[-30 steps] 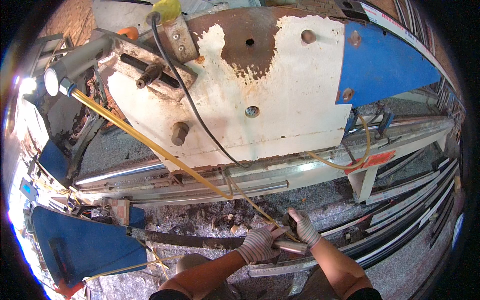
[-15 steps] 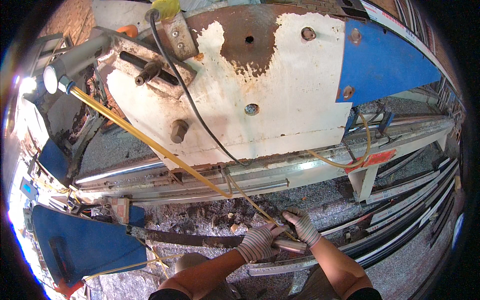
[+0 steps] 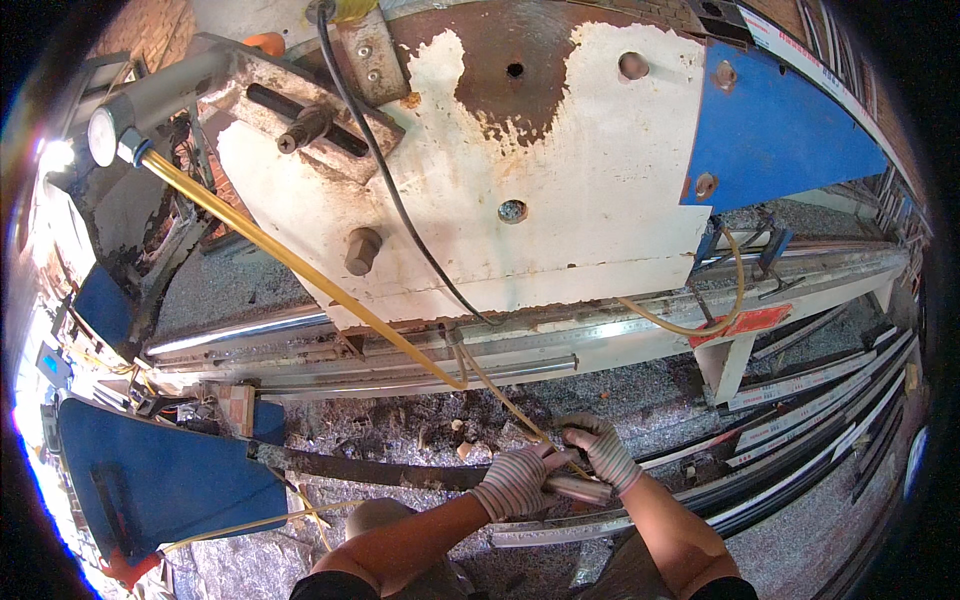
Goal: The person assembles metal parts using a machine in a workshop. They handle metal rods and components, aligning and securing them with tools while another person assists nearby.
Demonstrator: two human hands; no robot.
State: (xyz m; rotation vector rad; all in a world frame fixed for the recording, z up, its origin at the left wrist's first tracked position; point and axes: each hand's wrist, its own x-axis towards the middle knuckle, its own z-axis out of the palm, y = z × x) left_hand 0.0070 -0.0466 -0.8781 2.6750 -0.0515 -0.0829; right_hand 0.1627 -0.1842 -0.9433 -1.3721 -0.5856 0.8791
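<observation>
Metal workshop, prob. aluminium-cutting shop. Big machine housing (image 3: 520, 170) w/ flaking white paint, rust, blue panel (image 3: 780, 130); yellow air hose (image 3: 290, 260) fed in; long metal profiles (image 3: 820, 420) stacked alongside; swarf & chips (image 3: 400, 430) over everything. Brick wall (image 3: 140, 30) at back.

Both bare forearms come up from the lower edge and converge toward the middle. The left hand (image 3: 518, 480), in a striped knit glove, is curled shut with knuckles up and thumb toward the other hand. The right hand (image 3: 603, 450), gloved the same, sits just beyond it, fingers bent and closed, wrist angled inward, the two gloves touching
</observation>
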